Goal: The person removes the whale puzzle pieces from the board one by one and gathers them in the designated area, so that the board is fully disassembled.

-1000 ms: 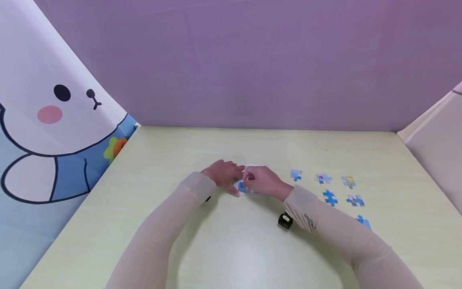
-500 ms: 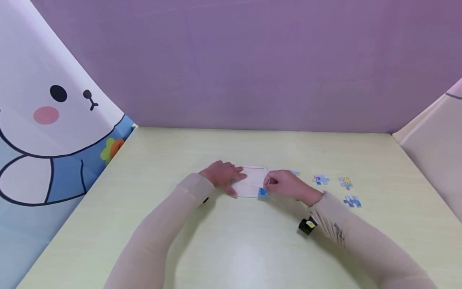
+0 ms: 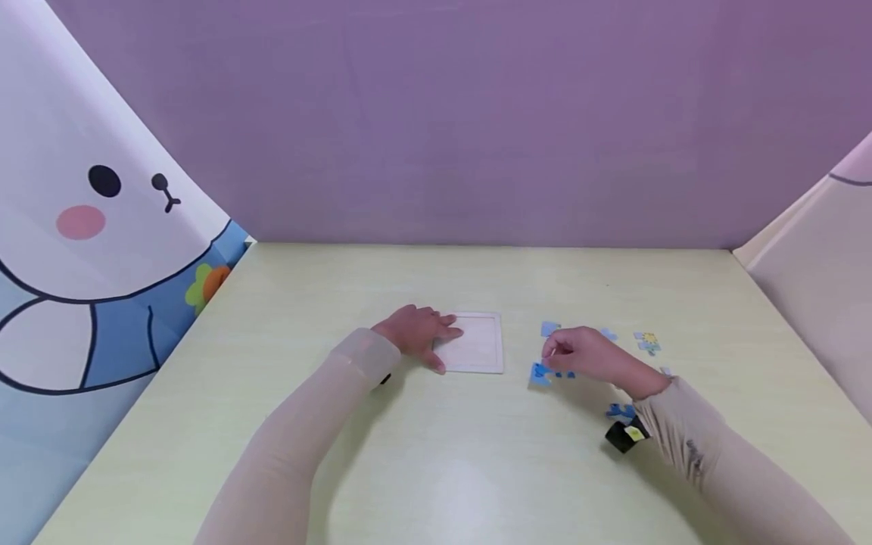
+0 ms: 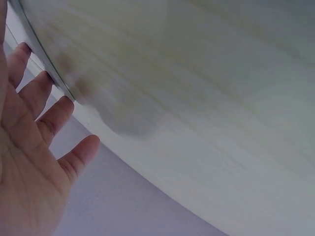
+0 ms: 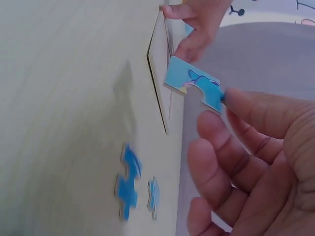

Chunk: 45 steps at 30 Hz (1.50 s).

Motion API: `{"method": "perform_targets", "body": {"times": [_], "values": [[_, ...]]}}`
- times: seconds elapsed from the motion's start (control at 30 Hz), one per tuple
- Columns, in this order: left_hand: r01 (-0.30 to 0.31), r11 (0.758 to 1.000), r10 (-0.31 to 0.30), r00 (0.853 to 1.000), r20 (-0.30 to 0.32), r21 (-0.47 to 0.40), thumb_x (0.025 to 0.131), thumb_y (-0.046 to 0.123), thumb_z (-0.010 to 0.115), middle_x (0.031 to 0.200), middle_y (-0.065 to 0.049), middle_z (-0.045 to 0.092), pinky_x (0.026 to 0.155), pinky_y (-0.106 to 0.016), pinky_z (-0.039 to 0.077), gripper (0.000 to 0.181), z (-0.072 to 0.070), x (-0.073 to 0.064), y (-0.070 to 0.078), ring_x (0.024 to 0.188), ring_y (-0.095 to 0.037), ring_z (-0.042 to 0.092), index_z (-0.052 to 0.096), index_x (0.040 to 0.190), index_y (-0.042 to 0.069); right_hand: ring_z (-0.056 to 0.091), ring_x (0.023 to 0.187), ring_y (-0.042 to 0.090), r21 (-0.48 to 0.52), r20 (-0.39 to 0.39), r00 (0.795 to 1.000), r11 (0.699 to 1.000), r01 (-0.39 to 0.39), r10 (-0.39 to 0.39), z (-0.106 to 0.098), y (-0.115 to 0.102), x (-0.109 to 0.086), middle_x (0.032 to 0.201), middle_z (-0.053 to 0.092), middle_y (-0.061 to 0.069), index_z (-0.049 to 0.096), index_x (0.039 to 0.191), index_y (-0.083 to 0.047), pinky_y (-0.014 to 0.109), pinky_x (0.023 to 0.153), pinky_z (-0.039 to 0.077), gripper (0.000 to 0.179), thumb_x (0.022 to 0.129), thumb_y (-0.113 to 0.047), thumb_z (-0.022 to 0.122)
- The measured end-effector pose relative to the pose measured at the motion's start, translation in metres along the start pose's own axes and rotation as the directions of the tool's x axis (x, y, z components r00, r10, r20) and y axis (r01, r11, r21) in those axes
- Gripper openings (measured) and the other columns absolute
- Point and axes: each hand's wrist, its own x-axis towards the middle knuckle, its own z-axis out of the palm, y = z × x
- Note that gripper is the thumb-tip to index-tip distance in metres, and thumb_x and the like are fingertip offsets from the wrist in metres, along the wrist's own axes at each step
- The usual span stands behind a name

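A blue puzzle piece (image 3: 539, 375) is pinched between the thumb and fingers of my right hand (image 3: 589, 356), above the table to the right of the tray. The right wrist view shows this piece (image 5: 197, 81) with straight outer edges and a notch on one side. My left hand (image 3: 417, 333), fingers spread, rests on the left side of a flat white puzzle tray (image 3: 495, 344) with a raised rim. From the left wrist view, several fingertips (image 4: 64, 105) of that hand lie along the tray edge. No piece shows on the visible part of the tray.
Several loose pieces lie on the table to the right: a light blue one (image 3: 549, 328), one with a yellow sun (image 3: 649, 341), and a blue one (image 3: 618, 410) beside the right wrist's black camera (image 3: 621, 437). A purple panel (image 3: 490, 136) stands behind the table.
My right hand has moved right, away from the tray, carrying the blue puzzle piece off it. The tray surface has come into view. My left hand has stayed on the tray.
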Motion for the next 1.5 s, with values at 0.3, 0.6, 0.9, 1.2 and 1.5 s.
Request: {"method": "perform_targets", "body": {"times": [0.3, 0.6, 0.9, 1.2, 1.5], "values": [[0.007, 1.0, -0.007, 1.0, 0.001, 0.004, 0.082, 0.055, 0.067, 0.153, -0.003, 0.033, 0.099, -0.046, 0.037, 0.078, 0.002, 0.001, -0.002, 0.134, -0.028, 0.038, 0.04, 0.148, 0.023, 0.05, 0.061, 0.012, 0.004, 0.118, 0.991, 0.998, -0.059, 0.058, -0.011, 0.016, -0.018, 0.067, 0.056, -0.003, 0.066, 0.089, -0.002, 0.042, 0.081, 0.046, 0.006, 0.09, -0.007, 0.062], [0.003, 0.999, -0.004, 1.0, -0.006, -0.037, 0.083, 0.054, 0.067, 0.153, -0.007, 0.034, 0.102, -0.049, 0.034, 0.077, -0.004, -0.005, -0.007, 0.134, -0.03, 0.037, 0.04, 0.147, 0.021, 0.045, 0.059, 0.013, 0.042, 0.201, 0.978, 0.997, -0.062, 0.053, -0.011, 0.019, -0.017, 0.065, 0.051, -0.003, 0.066, 0.086, -0.002, 0.03, 0.062, 0.041, 0.009, 0.09, -0.008, 0.061], [0.01, 1.0, -0.01, 1.0, 0.001, -0.02, 0.084, 0.051, 0.067, 0.154, -0.005, 0.033, 0.101, -0.048, 0.035, 0.076, 0.0, -0.004, -0.007, 0.135, -0.029, 0.037, 0.039, 0.148, 0.021, 0.042, 0.057, 0.012, -0.023, 0.177, 0.977, 0.993, -0.117, 0.119, -0.007, 0.025, -0.019, 0.061, 0.046, -0.005, 0.068, 0.086, -0.006, 0.03, 0.06, 0.039, 0.007, 0.09, -0.008, 0.062], [-0.011, 0.998, 0.012, 1.0, 0.017, -0.055, 0.084, 0.049, 0.068, 0.154, -0.003, 0.032, 0.104, -0.047, 0.034, 0.075, 0.004, 0.007, 0.003, 0.137, -0.027, 0.035, 0.039, 0.148, 0.023, 0.043, 0.058, 0.013, -0.115, 0.173, 0.973, 0.984, -0.134, 0.153, -0.002, 0.03, -0.032, 0.062, 0.047, -0.005, 0.065, 0.082, -0.009, 0.031, 0.062, 0.04, 0.009, 0.089, -0.006, 0.062], [0.02, 0.993, -0.018, 1.0, 0.023, -0.113, 0.083, 0.047, 0.07, 0.155, -0.001, 0.031, 0.107, -0.046, 0.03, 0.076, 0.001, 0.001, 0.001, 0.14, -0.027, 0.03, 0.04, 0.148, 0.023, 0.039, 0.053, 0.013, -0.138, 0.153, 0.972, 0.978, -0.155, 0.176, -0.013, 0.026, -0.026, 0.058, 0.045, -0.004, 0.067, 0.088, -0.008, 0.032, 0.059, 0.038, 0.011, 0.093, -0.017, 0.06]]}}
